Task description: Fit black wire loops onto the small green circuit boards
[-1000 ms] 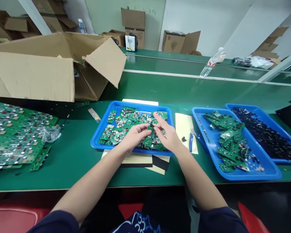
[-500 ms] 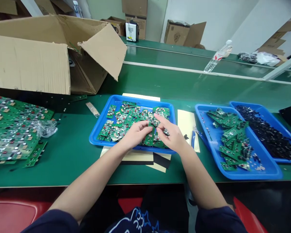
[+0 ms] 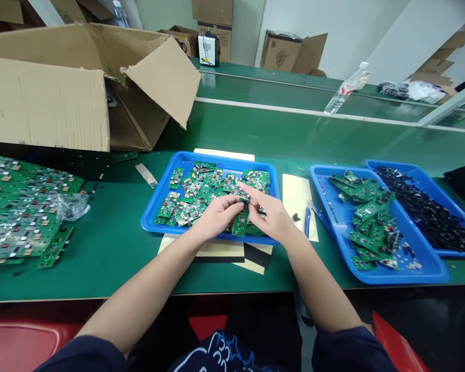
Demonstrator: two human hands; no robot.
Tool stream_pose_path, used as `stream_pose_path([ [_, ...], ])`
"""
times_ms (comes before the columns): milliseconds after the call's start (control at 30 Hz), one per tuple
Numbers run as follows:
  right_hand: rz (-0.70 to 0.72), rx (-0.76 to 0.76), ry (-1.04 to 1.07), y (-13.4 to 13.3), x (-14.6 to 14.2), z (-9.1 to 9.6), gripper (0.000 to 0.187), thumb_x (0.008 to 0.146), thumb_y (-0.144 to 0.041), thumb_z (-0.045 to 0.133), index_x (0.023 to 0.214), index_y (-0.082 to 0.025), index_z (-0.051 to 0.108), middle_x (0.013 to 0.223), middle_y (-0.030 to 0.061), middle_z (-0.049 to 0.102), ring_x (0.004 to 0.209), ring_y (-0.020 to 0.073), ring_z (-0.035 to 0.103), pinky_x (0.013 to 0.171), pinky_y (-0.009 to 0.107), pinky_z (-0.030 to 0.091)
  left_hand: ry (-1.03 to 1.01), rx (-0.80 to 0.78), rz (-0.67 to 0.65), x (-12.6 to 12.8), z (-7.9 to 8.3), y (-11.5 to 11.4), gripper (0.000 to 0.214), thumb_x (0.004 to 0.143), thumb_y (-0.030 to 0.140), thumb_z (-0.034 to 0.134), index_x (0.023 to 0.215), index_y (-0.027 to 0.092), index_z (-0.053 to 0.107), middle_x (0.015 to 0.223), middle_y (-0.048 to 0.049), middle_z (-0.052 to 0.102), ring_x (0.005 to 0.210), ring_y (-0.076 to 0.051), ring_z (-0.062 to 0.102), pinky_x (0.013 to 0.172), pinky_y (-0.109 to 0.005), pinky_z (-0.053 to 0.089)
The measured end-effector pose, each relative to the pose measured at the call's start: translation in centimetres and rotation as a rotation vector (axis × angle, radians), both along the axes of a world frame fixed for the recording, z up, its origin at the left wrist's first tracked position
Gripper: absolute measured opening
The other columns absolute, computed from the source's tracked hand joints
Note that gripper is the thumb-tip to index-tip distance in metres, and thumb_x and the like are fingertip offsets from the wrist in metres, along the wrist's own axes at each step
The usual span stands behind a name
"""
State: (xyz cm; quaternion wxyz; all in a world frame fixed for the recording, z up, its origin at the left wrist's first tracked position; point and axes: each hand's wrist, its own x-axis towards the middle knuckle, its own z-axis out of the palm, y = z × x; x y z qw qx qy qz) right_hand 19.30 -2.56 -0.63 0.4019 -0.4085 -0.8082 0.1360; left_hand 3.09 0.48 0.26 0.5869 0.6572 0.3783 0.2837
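Note:
Both my hands meet over the near edge of the middle blue tray [image 3: 152, 208], which is heaped with small green circuit boards [image 3: 196, 194]. My left hand [image 3: 217, 217] pinches one small green board [image 3: 240, 221] that hangs upright between the hands. My right hand [image 3: 269, 214] has its fingers closed on the top of that same board. What the right fingertips press there is too small to make out.
A second blue tray [image 3: 406, 271] of green boards and a third tray [image 3: 422, 170] of black parts lie at the right. Blue-handled cutters [image 3: 307, 219] rest on a yellow sheet. Large board panels [image 3: 19, 204] and an open cardboard box [image 3: 81, 88] stand at the left.
The board between my hands has dropped lower and turned more upright, and my right fingers have curled in onto its top. The view has shifted slightly.

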Motion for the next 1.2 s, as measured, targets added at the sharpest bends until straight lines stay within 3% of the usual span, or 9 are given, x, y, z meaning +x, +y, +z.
stream_pose_path([
  [300, -0.064, 0.105, -0.054, 0.3, -0.3, -0.3, 0.049, 0.081, -0.006, 0.039, 0.127, -0.02, 0.048, 0.08, 0.0028, 0.066, 0.064, 0.0132, 0.056, 0.063, 0.028, 0.051, -0.02, 0.055, 0.01, 0.2, -0.5, 0.0, 0.023, 0.08, 0.032, 0.045, 0.066, 0.015, 0.052, 0.051, 0.0049, 0.042, 0.043, -0.007, 0.037, 0.043, -0.019, 0.03],
  [467, -0.131, -0.029, 0.012, 0.0, 0.0, 0.1, 0.049, 0.082, -0.012, 0.043, 0.131, -0.02, 0.044, 0.07, 0.0009, 0.063, 0.061, 0.0142, 0.056, 0.064, 0.031, 0.052, 0.035, 0.192, 0.141, 0.4, -0.4, -0.2, 0.032, 0.081, 0.034, 0.046, 0.054, 0.016, 0.041, 0.05, 0.0055, 0.03, 0.049, -0.008, 0.029, 0.048, -0.021, 0.027],
  [567, -0.164, -0.099, 0.094, -0.2, 0.5, 0.3, 0.051, 0.082, -0.016, 0.048, 0.132, -0.022, 0.042, 0.073, 0.0009, 0.064, 0.066, 0.0145, 0.059, 0.068, 0.032, 0.054, 0.024, 0.208, 0.183, 0.3, -0.4, -0.1, 0.032, 0.08, 0.035, 0.047, 0.055, 0.016, 0.043, 0.054, 0.0041, 0.033, 0.054, -0.01, 0.031, 0.053, -0.023, 0.029],
  [767, -0.217, -0.148, 0.095, -0.1, 1.6, 0.3, 0.03, 0.083, -0.028, 0.055, 0.111, -0.019, 0.061, 0.086, 0.0057, 0.068, 0.077, 0.0176, 0.064, 0.072, 0.036, 0.055, 0.038, 0.172, 0.311, -0.2, -0.4, 0.5, 0.027, 0.078, 0.036, 0.05, 0.061, 0.016, 0.052, 0.056, 0.0028, 0.037, 0.057, -0.011, 0.035, 0.054, -0.023, 0.031],
  [867, -0.217, -0.132, 0.066, -0.2, 1.5, 0.4, 0.022, 0.083, -0.03, 0.057, 0.1, -0.019, 0.065, 0.09, 0.0065, 0.07, 0.082, 0.0193, 0.065, 0.072, 0.036, 0.055, 0.047, 0.19, 0.298, -0.3, -0.4, 0.6, 0.027, 0.079, 0.037, 0.049, 0.061, 0.016, 0.051, 0.056, 0.0026, 0.038, 0.057, -0.011, 0.036, 0.054, -0.023, 0.031],
  [1033, -0.224, -0.07, 0.018, -0.1, 1.3, 0.6, 0.015, 0.086, -0.022, 0.051, 0.08, -0.018, 0.064, 0.075, 0.0039, 0.067, 0.07, 0.0162, 0.063, 0.064, 0.029, 0.051, 0.065, 0.255, 0.257, -0.3, -0.4, 0.5, 0.027, 0.08, 0.033, 0.048, 0.059, 0.016, 0.049, 0.055, 0.0031, 0.036, 0.056, -0.011, 0.034, 0.054, -0.022, 0.03],
  [1200, -0.285, 0.011, -0.014, 0.3, 1.5, 0.4, 0.015, 0.087, -0.019, 0.049, 0.079, -0.018, 0.061, 0.075, 0.0048, 0.065, 0.069, 0.0163, 0.06, 0.064, 0.029, 0.048, 0.082, 0.271, 0.124, -0.4, -0.3, 0.3, 0.033, 0.083, 0.034, 0.046, 0.055, 0.017, 0.041, 0.055, 0.0036, 0.032, 0.054, -0.01, 0.03, 0.053, -0.023, 0.026],
])
